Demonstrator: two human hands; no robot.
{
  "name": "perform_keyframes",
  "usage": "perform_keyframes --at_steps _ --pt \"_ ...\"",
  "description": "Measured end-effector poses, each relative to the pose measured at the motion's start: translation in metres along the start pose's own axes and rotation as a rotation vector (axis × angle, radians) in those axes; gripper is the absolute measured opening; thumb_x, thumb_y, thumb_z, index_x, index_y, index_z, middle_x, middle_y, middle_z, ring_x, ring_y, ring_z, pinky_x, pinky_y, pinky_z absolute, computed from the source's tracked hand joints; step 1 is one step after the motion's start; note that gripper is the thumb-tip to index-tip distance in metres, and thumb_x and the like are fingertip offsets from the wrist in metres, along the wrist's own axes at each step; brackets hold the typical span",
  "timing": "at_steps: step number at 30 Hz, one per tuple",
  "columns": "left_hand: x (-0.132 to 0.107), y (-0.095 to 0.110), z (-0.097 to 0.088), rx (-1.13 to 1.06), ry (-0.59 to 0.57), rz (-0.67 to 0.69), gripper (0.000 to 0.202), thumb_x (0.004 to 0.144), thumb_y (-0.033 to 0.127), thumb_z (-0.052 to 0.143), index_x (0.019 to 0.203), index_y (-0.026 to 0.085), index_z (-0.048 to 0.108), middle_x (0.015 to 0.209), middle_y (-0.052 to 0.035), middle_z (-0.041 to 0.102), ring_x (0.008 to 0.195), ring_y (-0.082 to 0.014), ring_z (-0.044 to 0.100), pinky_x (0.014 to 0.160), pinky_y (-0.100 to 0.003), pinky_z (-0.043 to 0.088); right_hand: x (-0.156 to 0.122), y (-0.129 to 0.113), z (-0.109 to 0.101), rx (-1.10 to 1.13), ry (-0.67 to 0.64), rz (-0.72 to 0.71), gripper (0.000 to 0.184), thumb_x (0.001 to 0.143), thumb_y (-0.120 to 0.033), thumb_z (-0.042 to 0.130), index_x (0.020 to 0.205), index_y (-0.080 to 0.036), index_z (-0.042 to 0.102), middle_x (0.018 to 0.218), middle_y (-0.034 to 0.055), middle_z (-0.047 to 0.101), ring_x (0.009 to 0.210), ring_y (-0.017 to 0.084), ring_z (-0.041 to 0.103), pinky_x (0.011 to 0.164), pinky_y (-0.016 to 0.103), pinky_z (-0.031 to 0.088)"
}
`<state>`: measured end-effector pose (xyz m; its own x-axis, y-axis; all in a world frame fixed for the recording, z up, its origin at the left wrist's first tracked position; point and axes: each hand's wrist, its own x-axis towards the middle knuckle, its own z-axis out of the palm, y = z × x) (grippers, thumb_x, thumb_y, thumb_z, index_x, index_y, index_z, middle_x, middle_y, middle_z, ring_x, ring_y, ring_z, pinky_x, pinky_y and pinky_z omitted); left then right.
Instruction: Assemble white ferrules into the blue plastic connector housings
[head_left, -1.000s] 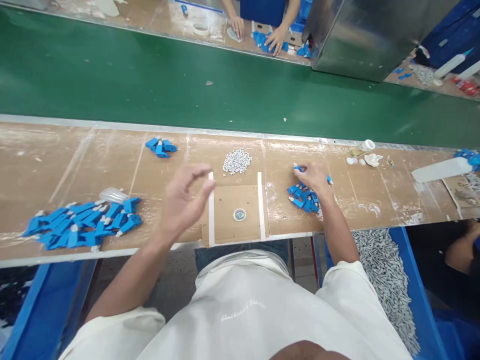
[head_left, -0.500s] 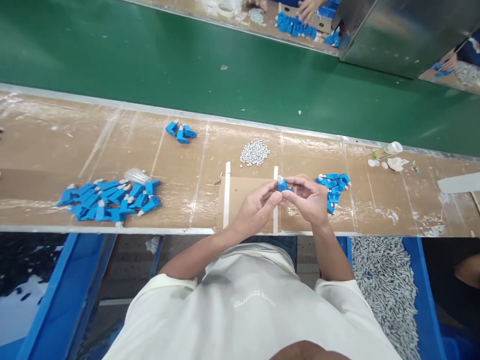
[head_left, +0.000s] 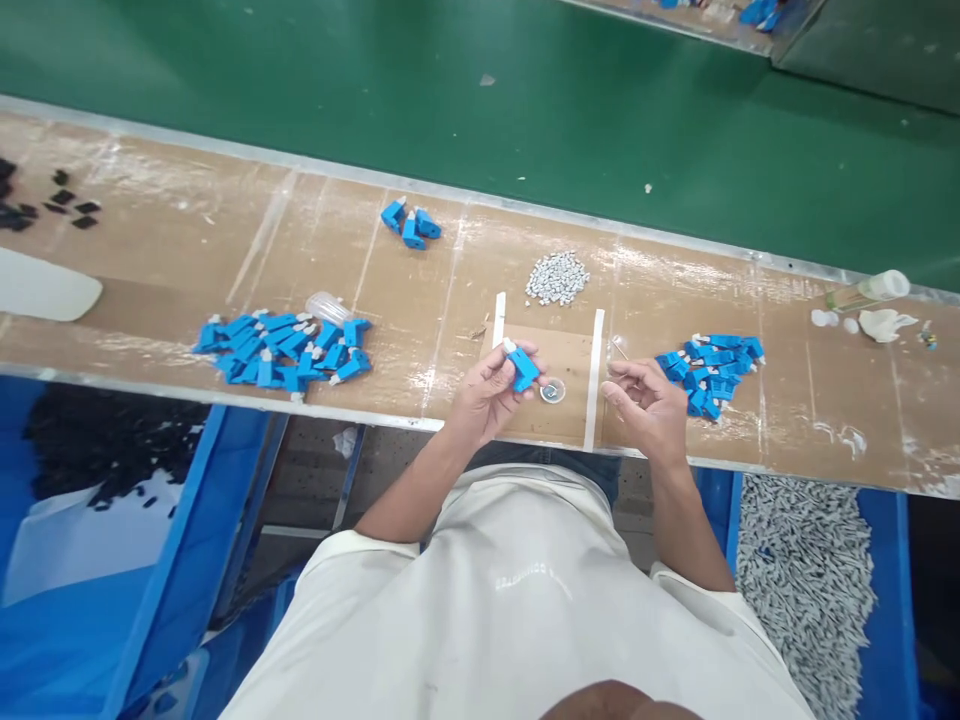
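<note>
My left hand (head_left: pixel 487 400) is closed round a blue plastic block with a white tip (head_left: pixel 523 368), held tilted over the cardboard pad. My right hand (head_left: pixel 652 408) is to the right, thumb and fingers drawn together in a pinch; whatever is between them is too small to make out. A thin pale stick (head_left: pixel 619 347) shows just beyond its fingertips, and I cannot tell whether it is held. Between the hands sits a small round dish (head_left: pixel 553 391) with something dark and shiny in it. Small grey pieces (head_left: pixel 558 278) lie piled behind the pad (head_left: pixel 559 425).
Blue blocks lie in a left heap (head_left: pixel 285 350), a right heap (head_left: pixel 712 372) and a small back group (head_left: pixel 411 225). A clear tube (head_left: pixel 328 308) touches the left heap; a jar (head_left: pixel 870 290) stands far right. Below the bench are bins of grey parts (head_left: pixel 802 590) and black parts (head_left: pixel 112 440).
Both hands were together on the blue block; now they are apart, the left keeping the block and the right drawn away. The small dish has come into sight. The view has shifted.
</note>
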<state>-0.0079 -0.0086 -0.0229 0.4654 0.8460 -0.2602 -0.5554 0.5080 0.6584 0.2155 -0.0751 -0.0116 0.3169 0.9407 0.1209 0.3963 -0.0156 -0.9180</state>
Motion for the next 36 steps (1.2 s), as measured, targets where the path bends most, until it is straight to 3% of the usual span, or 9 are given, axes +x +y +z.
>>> perform_keyframes --at_steps 4,8,12,18,23,28,32,36 --pt "0.004 -0.002 -0.024 -0.092 0.100 -0.018 0.043 0.077 0.028 0.085 0.115 0.016 0.068 0.092 -0.0058 0.070 0.080 -0.0130 0.069 0.056 -0.016 0.050 -0.001 0.026 0.016 0.043 -0.169 0.197 0.040 0.076 -0.048 0.080 0.103 -0.019 0.076 0.089 0.0029 0.069 0.065 0.012 0.057 0.063 0.029 0.052" --pt "0.008 -0.006 -0.035 -0.156 0.097 -0.100 0.041 0.075 0.023 0.084 0.112 0.015 0.070 0.083 -0.0043 0.070 0.069 -0.0107 0.066 0.050 -0.015 0.049 -0.001 0.030 0.031 0.061 -0.211 0.212 0.043 0.072 -0.050 0.083 0.101 -0.018 0.077 0.083 0.0018 0.068 0.062 0.011 0.052 0.058 0.026 0.047" --pt "0.007 -0.007 -0.035 -0.156 0.064 -0.135 0.039 0.075 0.024 0.085 0.109 0.012 0.071 0.081 -0.0054 0.071 0.067 -0.0114 0.067 0.051 -0.016 0.051 0.000 0.024 0.037 0.076 -0.204 0.148 0.034 0.077 -0.049 0.081 0.094 -0.020 0.079 0.081 0.0012 0.065 0.061 0.011 0.052 0.057 0.027 0.046" --pt "0.005 -0.008 -0.034 -0.152 0.106 -0.144 0.045 0.075 0.025 0.086 0.114 0.010 0.070 0.081 -0.0063 0.072 0.066 -0.0108 0.067 0.051 -0.015 0.051 -0.001 0.015 0.037 -0.021 -0.206 0.034 0.024 0.087 -0.047 0.074 0.090 -0.025 0.081 0.078 0.0021 0.064 0.069 0.016 0.055 0.061 0.030 0.047" --pt "0.005 -0.010 -0.037 -0.161 0.048 -0.140 0.048 0.074 0.026 0.087 0.116 0.013 0.070 0.085 -0.0063 0.074 0.069 -0.0116 0.069 0.053 -0.016 0.053 -0.005 0.007 0.036 -0.212 -0.206 -0.205 0.021 0.099 -0.034 0.061 0.101 -0.026 0.080 0.087 0.0054 0.067 0.074 0.018 0.060 0.065 0.032 0.049" --pt "0.005 -0.009 -0.035 -0.134 0.071 -0.169 0.041 0.075 0.025 0.086 0.111 0.011 0.070 0.085 -0.0074 0.075 0.069 -0.0121 0.070 0.053 -0.016 0.053 -0.005 0.004 0.041 -0.424 -0.184 -0.396 0.025 0.103 -0.027 0.052 0.101 -0.024 0.077 0.088 0.0083 0.065 0.080 0.020 0.062 0.069 0.034 0.049" --pt "0.006 -0.010 -0.035 -0.118 0.064 -0.183 0.034 0.077 0.026 0.086 0.103 0.011 0.070 0.084 -0.0079 0.076 0.069 -0.0133 0.071 0.056 -0.018 0.056 -0.001 0.006 0.045 -0.459 -0.224 -0.438 0.025 0.103 -0.027 0.052 0.099 -0.024 0.076 0.084 0.0077 0.063 0.080 0.021 0.061 0.069 0.034 0.049" --pt "0.006 -0.012 -0.034 -0.108 0.061 -0.174 0.031 0.077 0.026 0.086 0.098 0.013 0.069 0.086 -0.0070 0.076 0.070 -0.0135 0.072 0.059 -0.019 0.058 0.002 0.005 0.045 -0.387 -0.275 -0.395 0.020 0.101 -0.029 0.057 0.096 -0.025 0.076 0.082 0.0060 0.063 0.076 0.020 0.061 0.067 0.034 0.049"
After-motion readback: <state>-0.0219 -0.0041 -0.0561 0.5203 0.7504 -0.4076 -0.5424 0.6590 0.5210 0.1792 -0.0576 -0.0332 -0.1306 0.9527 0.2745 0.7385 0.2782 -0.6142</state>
